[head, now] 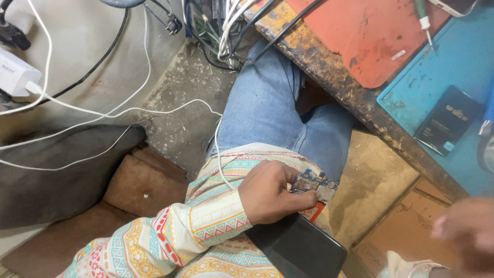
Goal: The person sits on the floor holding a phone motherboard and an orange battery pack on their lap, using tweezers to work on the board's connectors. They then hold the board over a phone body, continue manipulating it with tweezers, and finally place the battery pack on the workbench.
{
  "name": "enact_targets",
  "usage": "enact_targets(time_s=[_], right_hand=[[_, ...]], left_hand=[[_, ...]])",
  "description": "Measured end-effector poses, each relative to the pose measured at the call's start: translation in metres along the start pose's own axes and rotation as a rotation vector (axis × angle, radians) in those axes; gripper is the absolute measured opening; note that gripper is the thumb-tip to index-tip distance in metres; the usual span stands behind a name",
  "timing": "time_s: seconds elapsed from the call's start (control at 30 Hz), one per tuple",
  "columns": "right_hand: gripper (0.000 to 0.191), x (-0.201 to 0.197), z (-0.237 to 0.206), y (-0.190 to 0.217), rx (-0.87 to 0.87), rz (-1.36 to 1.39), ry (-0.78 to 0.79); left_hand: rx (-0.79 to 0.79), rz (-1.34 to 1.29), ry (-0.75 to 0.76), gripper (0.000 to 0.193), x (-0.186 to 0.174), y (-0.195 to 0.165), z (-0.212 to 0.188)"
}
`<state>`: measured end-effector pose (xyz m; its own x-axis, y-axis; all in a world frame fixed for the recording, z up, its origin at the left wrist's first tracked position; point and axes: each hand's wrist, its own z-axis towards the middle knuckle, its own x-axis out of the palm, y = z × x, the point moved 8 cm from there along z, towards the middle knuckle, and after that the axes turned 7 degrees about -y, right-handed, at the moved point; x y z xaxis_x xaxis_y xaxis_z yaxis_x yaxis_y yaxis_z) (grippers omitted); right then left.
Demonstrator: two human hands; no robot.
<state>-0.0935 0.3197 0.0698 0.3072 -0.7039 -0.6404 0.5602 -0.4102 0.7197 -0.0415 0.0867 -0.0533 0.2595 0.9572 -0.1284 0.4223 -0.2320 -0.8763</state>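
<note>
My left hand (pixel 272 193) rests on my lap and pinches a small blue circuit board (pixel 314 183) between thumb and fingers. Just below the hand a black phone (pixel 298 247) lies on my lap with a small orange-red piece (pixel 315 212) at its top edge. My right hand (pixel 465 231) is blurred at the lower right corner, away from the board; I cannot tell whether it holds anything. My sleeve is patterned in many colours and my knee is in blue jeans (pixel 267 103).
A worn wooden bench edge (pixel 334 77) runs diagonally at the upper right, carrying an orange mat (pixel 370 36), a blue mat (pixel 453 67), a black flat battery (pixel 448 119) and a screwdriver (pixel 424 20). White cables (pixel 103 110) and a white charger (pixel 15 74) lie at left.
</note>
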Motion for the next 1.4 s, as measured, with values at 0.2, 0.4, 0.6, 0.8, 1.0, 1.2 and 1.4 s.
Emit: enact_targets(time_s=[0.2,0.4,0.6,0.8,1.0,1.2,1.4], right_hand=[[0.02,-0.006,-0.037,-0.06,0.573,-0.497,-0.412],[0.028,0.014,0.015,-0.045,0.327,-0.698,-0.404],[0.021,0.016,0.016,-0.034,0.358,-0.573,-0.518],[0.026,0.033,-0.041,-0.057,0.561,0.112,-0.815],[0.015,0.076,-0.103,-0.079,0.808,0.544,-0.814],[0.031,0.066,-0.076,-0.047,0.651,-0.239,-0.585],[0.035,0.046,0.019,-0.027,0.38,-0.537,-0.505]], left_hand=[[-0.04,0.001,0.047,0.033,0.003,-0.003,0.001],[-0.072,0.04,0.051,0.032,0.009,0.003,-0.003],[-0.024,0.034,0.036,0.034,0.013,0.003,0.0],[-0.024,0.041,0.045,0.034,0.013,0.003,0.002],[-0.058,0.06,0.038,0.037,0.011,0.003,0.006],[0.003,-0.038,0.086,0.031,0.017,-0.003,0.007],[-0.054,-0.122,0.132,0.024,0.025,0.0,0.001]])
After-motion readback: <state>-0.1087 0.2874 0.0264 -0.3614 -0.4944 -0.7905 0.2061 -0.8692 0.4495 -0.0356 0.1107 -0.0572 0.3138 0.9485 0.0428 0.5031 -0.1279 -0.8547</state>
